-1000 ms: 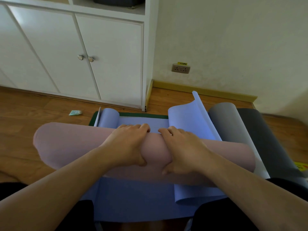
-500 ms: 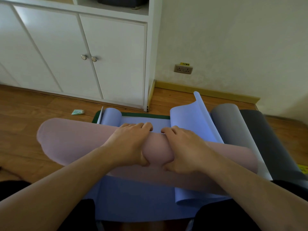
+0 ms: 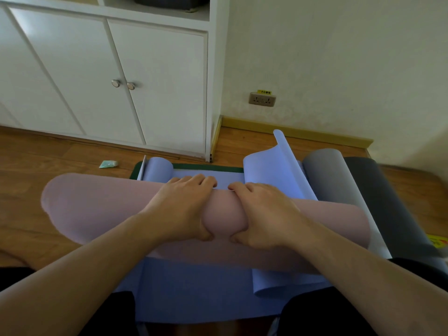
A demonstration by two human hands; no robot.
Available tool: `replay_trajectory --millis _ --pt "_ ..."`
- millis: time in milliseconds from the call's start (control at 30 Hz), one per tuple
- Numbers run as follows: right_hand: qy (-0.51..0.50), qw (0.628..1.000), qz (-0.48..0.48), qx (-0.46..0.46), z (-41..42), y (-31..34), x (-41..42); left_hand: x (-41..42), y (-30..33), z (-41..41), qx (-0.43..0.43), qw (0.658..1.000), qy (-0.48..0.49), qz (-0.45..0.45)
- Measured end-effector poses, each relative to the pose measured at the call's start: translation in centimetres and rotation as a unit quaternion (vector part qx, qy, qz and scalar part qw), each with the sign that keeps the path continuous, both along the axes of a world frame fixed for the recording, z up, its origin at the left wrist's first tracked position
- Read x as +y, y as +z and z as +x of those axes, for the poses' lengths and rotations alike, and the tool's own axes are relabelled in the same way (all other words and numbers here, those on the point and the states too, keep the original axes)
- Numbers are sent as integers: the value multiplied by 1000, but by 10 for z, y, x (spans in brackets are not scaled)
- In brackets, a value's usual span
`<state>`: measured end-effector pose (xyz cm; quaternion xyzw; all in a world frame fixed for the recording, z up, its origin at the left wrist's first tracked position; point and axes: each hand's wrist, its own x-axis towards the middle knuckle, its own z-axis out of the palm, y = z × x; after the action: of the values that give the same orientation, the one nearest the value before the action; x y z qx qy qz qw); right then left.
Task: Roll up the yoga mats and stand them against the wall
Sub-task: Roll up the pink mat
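Two hands on a half-rolled pink mat, mid-floor, short of the wall.

The pink mat (image 3: 101, 209) lies across the blue mat (image 3: 194, 294); its left end overhangs onto bare floor (image 3: 36, 161). The left hand (image 3: 179, 209) and right hand (image 3: 264, 214) sit side by side at its middle, fingers (image 3: 201, 181) curled over the far side and thumbs tucked under, likely to keep the roll tight. Right of them a blue curl (image 3: 269, 170) and grey mats (image 3: 324, 170) lie unrolled toward the wall (image 3: 339, 57).

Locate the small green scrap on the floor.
In the head view, the green scrap lies on the wooden floor at the left, before the white cabinet, just beyond the pink mat roll's left end.
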<state>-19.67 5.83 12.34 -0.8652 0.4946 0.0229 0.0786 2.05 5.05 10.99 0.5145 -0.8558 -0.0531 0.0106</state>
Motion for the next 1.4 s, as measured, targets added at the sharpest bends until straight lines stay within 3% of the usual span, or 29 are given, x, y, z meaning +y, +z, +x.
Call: replay_trajectory --millis 233,433,700,1100,1267,1400 --pt "11 999 -21 23 0 -3 -3 3 8 3 40 995 34 83" --pt "-27 999 16 -11 -3 -1 -5 4 -3 0 -39 999 -13 -5" --pt "19 999 -37 33 0 -4 2 2 5 3 30 999 10 10" --pt "-16 1000 -13 -14 -3 1 -5 1 -3 -1 -15 997 -8 -71" --pt "-2 997 -55 45 -1 -2 -4 -1 5 7 46 998 15 -43" --pt "7 997 -76 22 1 0 -5 2 10 6 37 999 21 -3"
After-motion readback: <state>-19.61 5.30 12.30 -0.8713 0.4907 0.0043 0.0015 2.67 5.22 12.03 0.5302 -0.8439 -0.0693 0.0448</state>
